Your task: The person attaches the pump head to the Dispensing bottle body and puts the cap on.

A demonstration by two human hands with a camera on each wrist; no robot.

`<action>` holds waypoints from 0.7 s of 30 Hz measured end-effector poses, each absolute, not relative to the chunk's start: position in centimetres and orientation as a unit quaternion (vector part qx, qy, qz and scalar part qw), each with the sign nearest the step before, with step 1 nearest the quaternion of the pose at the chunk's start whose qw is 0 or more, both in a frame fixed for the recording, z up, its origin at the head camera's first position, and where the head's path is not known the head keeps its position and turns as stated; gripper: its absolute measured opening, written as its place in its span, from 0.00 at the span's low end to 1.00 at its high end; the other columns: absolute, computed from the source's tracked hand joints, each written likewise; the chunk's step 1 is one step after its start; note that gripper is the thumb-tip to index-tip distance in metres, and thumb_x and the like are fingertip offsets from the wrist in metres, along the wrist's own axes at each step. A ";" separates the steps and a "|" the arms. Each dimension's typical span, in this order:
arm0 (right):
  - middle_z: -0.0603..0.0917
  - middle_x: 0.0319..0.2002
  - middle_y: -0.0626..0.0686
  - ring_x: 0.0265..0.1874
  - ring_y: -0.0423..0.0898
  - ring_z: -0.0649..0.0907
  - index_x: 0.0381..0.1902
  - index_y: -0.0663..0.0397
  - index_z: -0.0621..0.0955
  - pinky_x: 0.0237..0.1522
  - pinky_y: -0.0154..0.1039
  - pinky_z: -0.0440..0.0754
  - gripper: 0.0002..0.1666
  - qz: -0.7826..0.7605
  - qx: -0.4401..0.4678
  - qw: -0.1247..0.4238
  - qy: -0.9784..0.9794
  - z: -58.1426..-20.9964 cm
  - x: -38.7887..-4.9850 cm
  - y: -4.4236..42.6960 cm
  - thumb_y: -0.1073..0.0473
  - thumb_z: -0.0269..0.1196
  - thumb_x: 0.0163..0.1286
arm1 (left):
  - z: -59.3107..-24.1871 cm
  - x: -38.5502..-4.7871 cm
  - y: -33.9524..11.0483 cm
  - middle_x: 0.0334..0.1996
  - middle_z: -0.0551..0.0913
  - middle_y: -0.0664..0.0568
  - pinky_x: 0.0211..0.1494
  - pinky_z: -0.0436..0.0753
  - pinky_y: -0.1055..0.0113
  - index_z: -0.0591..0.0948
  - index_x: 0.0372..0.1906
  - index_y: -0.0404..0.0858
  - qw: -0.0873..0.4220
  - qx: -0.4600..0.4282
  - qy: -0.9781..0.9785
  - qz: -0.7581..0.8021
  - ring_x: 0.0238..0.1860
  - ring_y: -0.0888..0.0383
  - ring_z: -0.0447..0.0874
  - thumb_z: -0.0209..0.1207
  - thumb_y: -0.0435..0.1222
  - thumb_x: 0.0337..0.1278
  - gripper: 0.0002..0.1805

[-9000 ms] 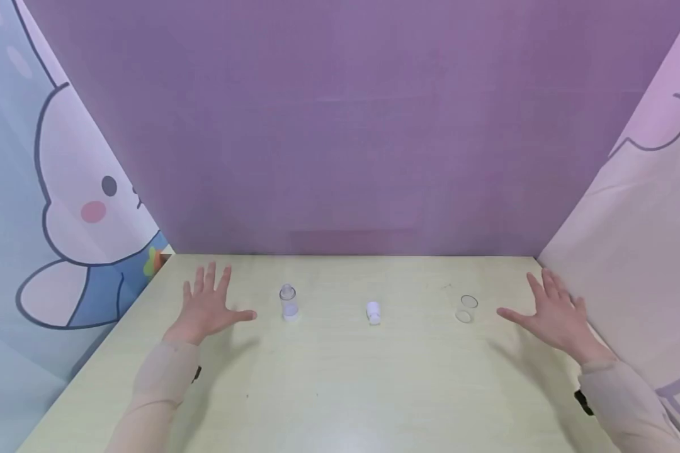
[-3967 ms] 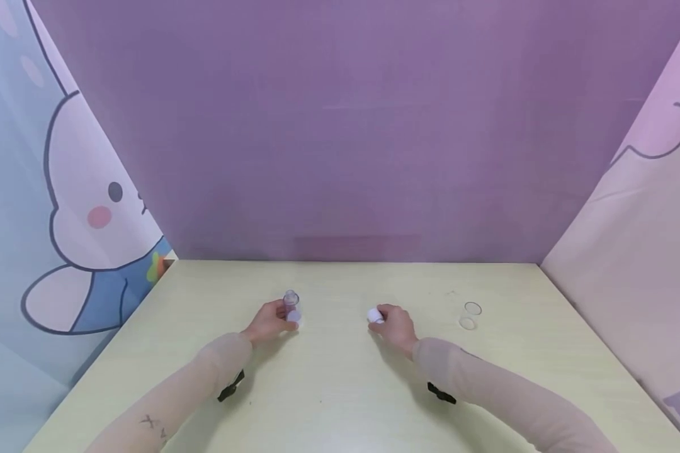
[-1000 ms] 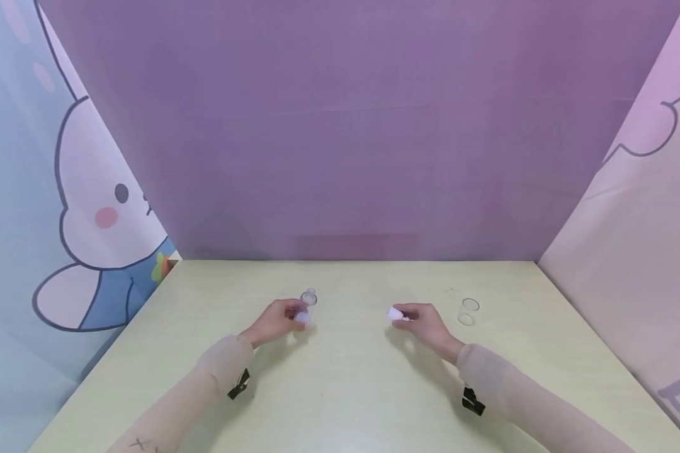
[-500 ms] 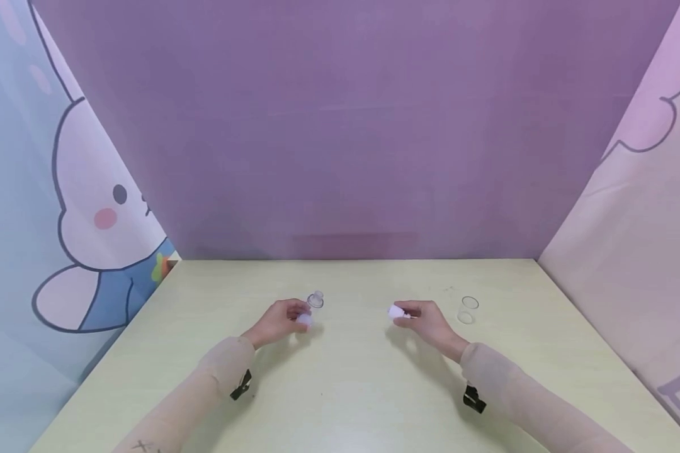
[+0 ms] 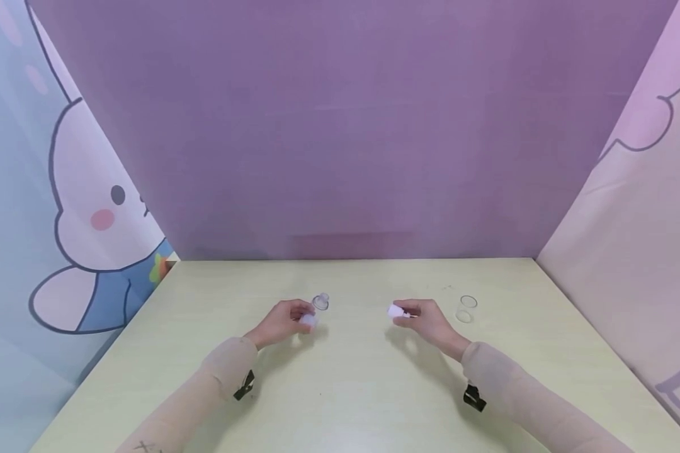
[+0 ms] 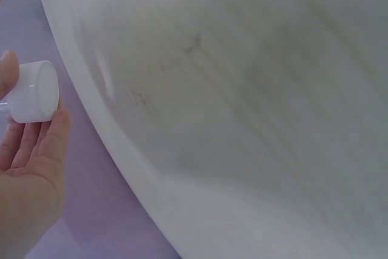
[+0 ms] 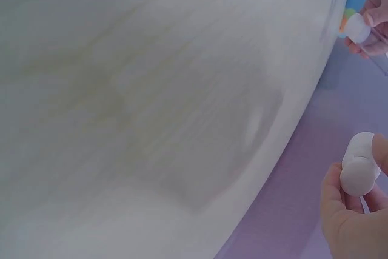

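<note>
In the head view my left hand (image 5: pixel 283 322) grips a clear bottle (image 5: pixel 320 302) with a white base, tilted to the right. The left wrist view shows its white round end (image 6: pixel 37 92) between thumb and fingers. My right hand (image 5: pixel 430 324) pinches a small white bottle (image 5: pixel 396 311), tilted, above the table. In the right wrist view that white piece (image 7: pixel 359 171) sits between thumb and fingers, and the left hand (image 7: pixel 374 19) with the clear bottle shows at the upper right. A clear open cylinder (image 5: pixel 466 309) stands to the right of the right hand, untouched.
The pale wooden table (image 5: pixel 340 377) runs back to a purple panel (image 5: pixel 351 126). A cartoon-printed cloth (image 5: pixel 90 176) hangs on the left, and a pink and white cloth (image 5: pixel 646 220) on the right.
Both hands, spread open at first, came inward and took hold of the two bottles. Since then the left has moved slightly right, tilting its bottle; the right moved right, then stayed nearly still.
</note>
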State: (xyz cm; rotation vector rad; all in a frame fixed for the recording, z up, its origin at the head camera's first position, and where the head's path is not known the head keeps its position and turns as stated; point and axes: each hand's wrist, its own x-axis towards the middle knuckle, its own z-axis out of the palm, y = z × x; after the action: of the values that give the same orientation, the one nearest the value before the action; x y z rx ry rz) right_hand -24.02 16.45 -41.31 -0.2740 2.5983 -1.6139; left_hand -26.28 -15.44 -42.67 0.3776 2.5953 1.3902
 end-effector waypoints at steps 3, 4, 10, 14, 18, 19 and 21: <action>0.78 0.51 0.64 0.50 0.56 0.78 0.53 0.67 0.76 0.45 0.38 0.79 0.24 -0.526 -0.090 0.034 0.845 -41.3 -24.0 16.6 0.66 0.64 0.58 | -42.7 -26.2 -15.3 0.51 0.79 0.44 0.55 0.75 0.59 0.79 0.46 0.35 0.091 0.132 0.868 0.470 0.55 0.47 0.75 0.64 0.28 0.45 0.18; 0.78 0.52 0.64 0.50 0.57 0.78 0.53 0.67 0.76 0.46 0.38 0.79 0.24 -0.526 -0.091 0.033 0.845 -41.3 -24.0 16.6 0.67 0.64 0.58 | -42.7 -26.2 -15.2 0.51 0.79 0.44 0.55 0.75 0.58 0.79 0.46 0.35 0.092 0.133 0.867 0.471 0.55 0.46 0.75 0.64 0.27 0.45 0.18; 0.78 0.52 0.64 0.50 0.56 0.79 0.52 0.67 0.76 0.45 0.38 0.79 0.23 -0.527 -0.092 0.031 0.845 -41.2 -23.8 16.7 0.66 0.64 0.58 | -42.7 -26.1 -15.1 0.53 0.78 0.42 0.56 0.74 0.57 0.79 0.46 0.35 0.097 0.137 0.866 0.471 0.57 0.45 0.73 0.63 0.27 0.46 0.18; 0.78 0.51 0.64 0.49 0.56 0.79 0.52 0.67 0.76 0.45 0.37 0.79 0.24 -0.527 -0.090 0.034 0.845 -41.2 -23.6 16.8 0.66 0.64 0.57 | -42.7 -26.2 -15.1 0.53 0.77 0.40 0.56 0.74 0.57 0.78 0.47 0.32 0.099 0.150 0.864 0.470 0.57 0.43 0.73 0.63 0.27 0.46 0.18; 0.79 0.51 0.64 0.49 0.55 0.79 0.52 0.67 0.77 0.45 0.37 0.79 0.24 -0.525 -0.089 0.032 0.846 -41.1 -23.5 16.8 0.66 0.65 0.57 | -42.7 -26.2 -15.0 0.54 0.76 0.39 0.56 0.74 0.57 0.78 0.49 0.31 0.105 0.157 0.861 0.472 0.58 0.42 0.72 0.62 0.28 0.47 0.20; 0.79 0.51 0.63 0.49 0.55 0.79 0.52 0.67 0.77 0.45 0.38 0.79 0.24 -0.524 -0.089 0.031 0.847 -41.1 -23.4 16.8 0.66 0.65 0.57 | -42.8 -26.2 -14.9 0.54 0.76 0.39 0.56 0.74 0.57 0.77 0.50 0.31 0.106 0.158 0.861 0.473 0.58 0.43 0.72 0.62 0.28 0.47 0.20; 0.79 0.51 0.63 0.49 0.55 0.79 0.52 0.66 0.77 0.45 0.38 0.79 0.24 -0.522 -0.090 0.032 0.847 -41.1 -23.4 16.8 0.65 0.65 0.57 | -42.9 -26.1 -15.0 0.54 0.76 0.39 0.56 0.74 0.57 0.78 0.50 0.31 0.104 0.160 0.861 0.471 0.58 0.42 0.72 0.62 0.28 0.48 0.20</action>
State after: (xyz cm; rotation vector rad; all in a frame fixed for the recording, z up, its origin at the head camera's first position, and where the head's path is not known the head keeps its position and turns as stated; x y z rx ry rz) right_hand -23.41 16.78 -41.10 -0.2755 2.6086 -1.6080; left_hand -26.10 -14.98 -42.88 0.4713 2.5396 1.3885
